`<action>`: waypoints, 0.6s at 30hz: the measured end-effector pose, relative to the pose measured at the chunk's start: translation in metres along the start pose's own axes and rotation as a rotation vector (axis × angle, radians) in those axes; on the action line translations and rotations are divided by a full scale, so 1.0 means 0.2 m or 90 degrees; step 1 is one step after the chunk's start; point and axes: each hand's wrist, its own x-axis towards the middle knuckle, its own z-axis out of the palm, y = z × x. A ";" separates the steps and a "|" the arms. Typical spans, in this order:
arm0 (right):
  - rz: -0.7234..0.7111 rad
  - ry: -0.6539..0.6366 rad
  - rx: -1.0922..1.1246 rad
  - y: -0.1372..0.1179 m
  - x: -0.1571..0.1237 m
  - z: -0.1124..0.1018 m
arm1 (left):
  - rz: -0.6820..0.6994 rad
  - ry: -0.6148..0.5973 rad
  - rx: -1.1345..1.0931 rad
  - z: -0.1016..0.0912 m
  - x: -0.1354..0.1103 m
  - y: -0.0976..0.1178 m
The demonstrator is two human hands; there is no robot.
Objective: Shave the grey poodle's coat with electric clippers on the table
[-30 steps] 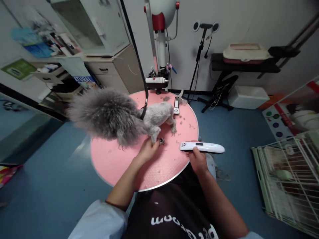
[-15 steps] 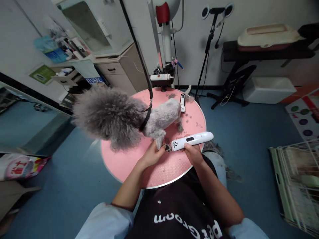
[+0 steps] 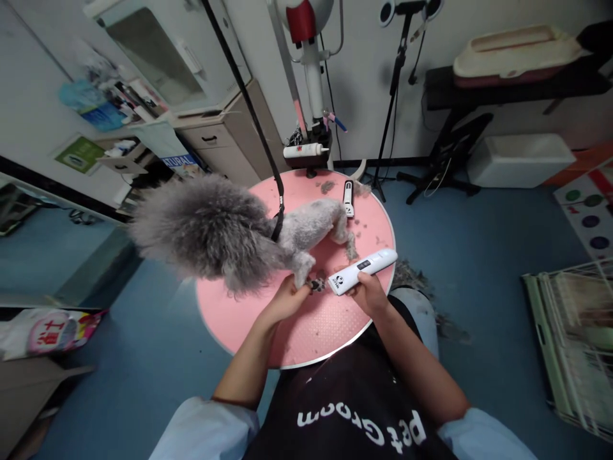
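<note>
A grey dog (image 3: 311,223) with a fluffy head and a close-clipped body stands on the round pink grooming table (image 3: 239,319). A black loop strap (image 3: 279,220) runs round its neck. My left hand (image 3: 286,299) is closed on one of the dog's legs, and the dark-padded paw (image 3: 318,285) points to the right with its underside showing. My right hand (image 3: 371,295) grips white hair clippers (image 3: 363,271). Their blade end faces the paw across a small gap. Loose tufts of grey hair lie on the table near the dog's hind legs.
Smaller clippers (image 3: 348,199) lie at the table's back right. A white nozzle bottle (image 3: 305,151) rests on the holder behind it. Cut hair (image 3: 412,281) lies on the floor at right. A wire cage (image 3: 575,345) stands at far right, a black stand (image 3: 397,96) behind.
The clippers have drawn back slightly from the paw and tilted more steeply. My left hand still holds the leg. The whole view has shifted a little.
</note>
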 end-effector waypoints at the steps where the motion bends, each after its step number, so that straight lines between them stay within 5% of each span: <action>1: -0.002 0.037 0.007 0.01 0.01 -0.01 | -0.025 -0.002 0.006 -0.01 0.01 0.00; 10: 0.033 0.052 -0.032 0.06 0.06 0.00 | -0.130 -0.024 0.034 0.00 0.07 -0.02; 18: 0.104 0.048 -0.041 0.06 0.08 -0.01 | -0.040 0.033 -0.084 0.05 0.07 -0.06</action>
